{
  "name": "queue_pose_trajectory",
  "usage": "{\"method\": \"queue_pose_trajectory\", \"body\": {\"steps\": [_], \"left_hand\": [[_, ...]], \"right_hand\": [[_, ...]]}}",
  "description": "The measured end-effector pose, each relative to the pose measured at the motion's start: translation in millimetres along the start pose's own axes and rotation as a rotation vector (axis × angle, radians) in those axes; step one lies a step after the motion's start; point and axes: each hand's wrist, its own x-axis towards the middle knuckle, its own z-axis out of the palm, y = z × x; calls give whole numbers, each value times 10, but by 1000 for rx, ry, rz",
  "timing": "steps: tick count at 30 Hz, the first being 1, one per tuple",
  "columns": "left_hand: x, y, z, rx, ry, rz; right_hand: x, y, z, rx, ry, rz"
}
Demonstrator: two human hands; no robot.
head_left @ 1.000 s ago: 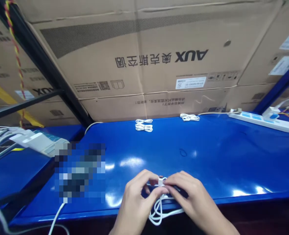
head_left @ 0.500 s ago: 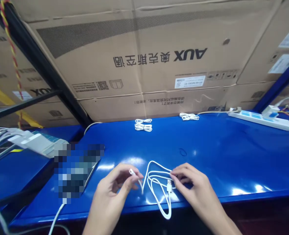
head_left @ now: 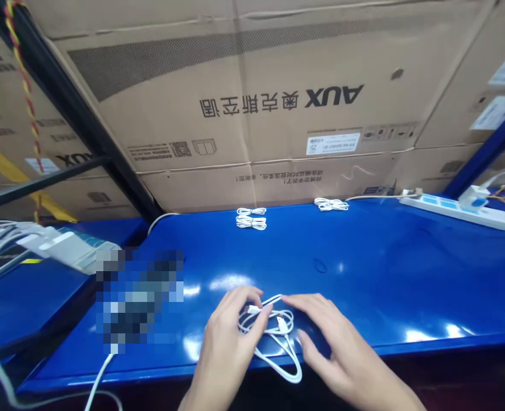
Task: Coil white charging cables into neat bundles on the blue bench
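A white USB cable [head_left: 273,365] lies in loose loops near the front edge of the blue tabletop, and one loop hangs past that edge. My left hand [head_left: 237,331] is closed around the cable's small connector end, with thumb and index finger at the left of the coil. At the coil's right, my right hand [head_left: 333,342] has thumb and index finger apart. Its index fingertip reaches the top of a loop. Between the hands shows the cable's USB plug [head_left: 282,325].
Tied white cable bundles [head_left: 251,221] lie at the back of the blue tabletop [head_left: 364,262], with another bundle [head_left: 331,204] farther right. A power strip [head_left: 458,211] sits back right. A blurred-out item [head_left: 136,302] lies left. Large cartons [head_left: 269,57] stand behind.
My left hand has moved right, bringing the connector end over to the coil. My right hand's thumb and index finger have spread apart, off the loops they pinched.
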Motion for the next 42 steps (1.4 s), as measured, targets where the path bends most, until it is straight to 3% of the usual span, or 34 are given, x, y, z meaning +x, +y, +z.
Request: {"method": "queue_pose_trajectory", "body": {"steps": [4, 9, 13, 18, 24, 31, 38, 42], "left_hand": [[30, -44, -57, 133, -107, 28], [5, -68, -177, 90, -286, 13], [-26, -131, -230, 105, -370, 75], [-15, -166, -164, 223, -362, 135], [-24, -143, -109, 279, -347, 208], [-61, -110, -152, 141, -372, 159], [-88, -72, -109, 43, -398, 74], [-64, -79, -106, -11, -400, 37]], "right_hand": [[12, -67, 14, -81, -62, 6], [37, -16, 49, -147, -102, -6], [29, 13, 24, -124, -90, -28], [4, -68, -19, -64, -98, 3], [29, -12, 81, -72, -44, 45], [23, 90, 101, -63, -74, 54], [31, 137, 65, -99, -128, -102], [51, 159, 59, -128, -144, -121]]}}
